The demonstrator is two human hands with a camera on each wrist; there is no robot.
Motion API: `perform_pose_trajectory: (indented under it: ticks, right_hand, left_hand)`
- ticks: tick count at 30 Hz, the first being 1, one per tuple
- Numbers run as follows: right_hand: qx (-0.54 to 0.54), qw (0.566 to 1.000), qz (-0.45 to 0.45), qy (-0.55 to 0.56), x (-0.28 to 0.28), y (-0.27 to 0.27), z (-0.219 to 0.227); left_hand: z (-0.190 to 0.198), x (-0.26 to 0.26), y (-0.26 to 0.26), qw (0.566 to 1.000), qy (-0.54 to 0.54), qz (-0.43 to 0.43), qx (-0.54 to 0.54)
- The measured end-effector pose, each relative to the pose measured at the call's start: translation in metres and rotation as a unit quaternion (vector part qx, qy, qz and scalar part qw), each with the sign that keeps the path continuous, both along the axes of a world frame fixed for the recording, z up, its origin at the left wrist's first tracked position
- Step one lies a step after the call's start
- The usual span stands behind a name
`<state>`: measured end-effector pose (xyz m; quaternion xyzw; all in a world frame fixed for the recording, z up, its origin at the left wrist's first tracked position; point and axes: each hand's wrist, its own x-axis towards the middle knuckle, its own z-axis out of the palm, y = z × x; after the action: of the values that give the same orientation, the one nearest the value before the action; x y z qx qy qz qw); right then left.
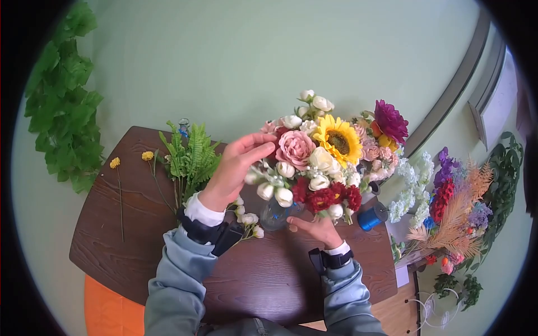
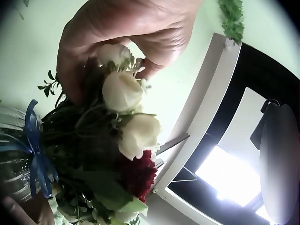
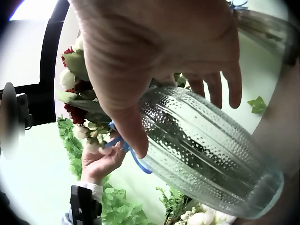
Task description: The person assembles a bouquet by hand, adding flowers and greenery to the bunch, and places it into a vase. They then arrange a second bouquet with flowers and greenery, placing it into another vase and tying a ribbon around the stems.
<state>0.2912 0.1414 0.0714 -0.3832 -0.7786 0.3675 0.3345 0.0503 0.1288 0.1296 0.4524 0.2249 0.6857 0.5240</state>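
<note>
A clear ribbed glass vase [image 3: 197, 145] holds a full bouquet with a yellow sunflower [image 1: 338, 140], a pink rose [image 1: 296, 149], white blooms [image 2: 123, 91] and dark red flowers [image 1: 321, 199]. Around its neck is a tied blue ribbon [image 2: 35, 147]. My left hand [image 1: 232, 168] is at the bouquet's left side, fingers extended and touching the blooms near the pink rose. In the left wrist view, its fingers reach behind the white flowers. My right hand [image 3: 164, 51] holds the vase below the flowers, thumb against the glass and fingers on the other side.
On the dark wooden table [image 1: 252, 280] lie two yellow-headed stems [image 1: 120, 196], green ferns [image 1: 190, 154] and white flowers [image 1: 249, 219]. A blue ribbon spool [image 1: 372, 217] stands right of the vase. More artificial flowers [image 1: 448, 207] fill the right side. An orange seat [image 1: 109, 302] is below left.
</note>
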Motion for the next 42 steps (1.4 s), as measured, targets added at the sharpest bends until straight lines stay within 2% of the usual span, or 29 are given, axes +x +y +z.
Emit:
perform_pose_trajectory:
  ticks: [1, 2, 3, 4, 6, 8, 10, 13, 15, 16, 18, 20, 21, 22, 23, 25, 26, 28, 29, 32, 33, 34, 36, 38, 39, 40, 42]
  right_hand:
    - [0.030, 0.998, 0.007, 0.056, -0.002, 0.001, -0.004]
    - [0.030, 0.998, 0.006, 0.056, 0.000, 0.002, -0.002]
    - [0.005, 1.000, 0.000, 0.001, 0.002, 0.002, 0.002]
    - [-0.020, 0.998, -0.007, -0.054, 0.004, 0.002, 0.005]
    - [0.005, 0.999, -0.003, -0.049, 0.004, 0.001, 0.007]
    - [0.029, 0.999, 0.003, -0.044, 0.005, 0.001, 0.005]
    - [0.145, 0.989, 0.017, -0.024, 0.005, 0.004, -0.001]
    - [0.094, 0.995, 0.019, 0.015, 0.001, 0.005, -0.004]
    - [0.054, 0.999, 0.006, -0.006, 0.001, 0.006, -0.003]
    - [0.013, 1.000, -0.005, -0.027, 0.001, 0.005, -0.003]
    - [0.035, 0.998, -0.019, -0.056, 0.003, 0.011, -0.011]
    - [0.007, 1.000, 0.004, -0.016, -0.003, 0.010, -0.007]
    - [-0.045, 0.999, 0.006, 0.007, -0.005, 0.008, -0.004]
    - [-0.048, 0.999, 0.006, 0.011, -0.007, 0.007, -0.003]
    - [-0.062, 0.998, 0.009, 0.004, -0.009, 0.007, -0.001]
    - [-0.079, 0.997, 0.010, 0.002, -0.011, 0.007, -0.001]
    - [-0.060, 0.998, 0.010, -0.007, -0.012, 0.006, -0.001]
    - [-0.042, 0.999, 0.001, -0.009, -0.011, 0.003, -0.004]
    - [-0.037, 0.999, 0.003, 0.009, -0.012, 0.003, -0.007]
    - [0.026, 0.999, -0.022, 0.039, -0.014, 0.003, -0.028]
    - [0.062, 0.996, -0.064, 0.028, -0.018, 0.000, -0.037]
    - [0.096, 0.990, -0.106, 0.015, -0.021, -0.003, -0.043]
    - [0.080, 0.988, -0.130, 0.030, -0.023, -0.002, -0.048]
    - [0.063, 0.997, -0.049, 0.015, -0.017, 0.007, -0.041]
    - [0.076, 0.996, -0.014, 0.047, -0.014, 0.013, -0.039]
    - [0.072, 0.991, -0.003, 0.115, -0.014, 0.015, -0.044]
    - [-0.002, 0.992, 0.007, 0.127, -0.010, 0.022, -0.051]
  left_hand:
    - [0.001, -0.003, -0.002, 1.000, 0.011, 0.023, -0.016]
    - [0.003, -0.004, -0.005, 0.998, 0.022, 0.047, -0.032]
    - [0.007, -0.004, -0.008, 0.995, 0.046, 0.091, -0.021]
    - [0.008, -0.003, -0.008, 0.995, 0.047, 0.091, -0.021]
    - [0.012, -0.001, -0.007, 0.978, 0.107, 0.177, -0.018]
    - [0.014, 0.004, -0.006, 0.985, 0.092, 0.145, -0.018]
    - [0.014, 0.007, -0.005, 0.991, 0.077, 0.111, -0.018]
    - [0.010, 0.009, -0.001, 0.984, 0.114, 0.134, 0.041]
    - [0.005, 0.002, 0.002, 0.993, 0.036, 0.112, 0.004]
    - [0.003, 0.001, 0.000, 0.993, 0.038, 0.110, 0.001]
    - [-0.002, 0.000, -0.004, 0.975, -0.130, 0.164, -0.074]
    - [-0.033, 0.003, 0.004, 0.969, -0.142, 0.184, -0.089]
    - [-0.051, 0.006, 0.005, 0.977, -0.079, 0.149, -0.131]
    - [-0.063, 0.009, 0.003, 0.978, -0.017, 0.113, -0.173]
    - [-0.071, 0.014, -0.003, 0.978, -0.012, 0.114, -0.175]
    - [-0.077, 0.024, -0.011, 0.985, 0.098, 0.003, -0.142]
    - [-0.074, 0.025, -0.013, 0.984, 0.103, 0.000, -0.144]
    - [-0.066, 0.026, -0.017, 0.965, 0.231, -0.046, -0.114]
    - [-0.073, 0.023, -0.012, 0.968, 0.205, -0.080, -0.119]
    - [-0.080, 0.020, -0.005, 0.958, 0.250, -0.118, -0.072]
    - [-0.086, 0.022, -0.004, 0.962, 0.257, -0.061, -0.063]
    - [-0.088, 0.022, -0.002, 0.960, 0.265, -0.063, -0.063]
    - [-0.090, 0.021, 0.000, 0.902, 0.415, -0.034, -0.109]
    - [-0.090, 0.024, -0.003, 0.901, 0.422, -0.037, -0.097]
    - [-0.089, 0.028, -0.005, 0.913, 0.401, -0.015, -0.076]
    - [-0.088, 0.031, -0.008, 0.924, 0.378, 0.006, -0.056]
    - [-0.079, 0.035, -0.012, 0.921, 0.386, 0.003, -0.060]
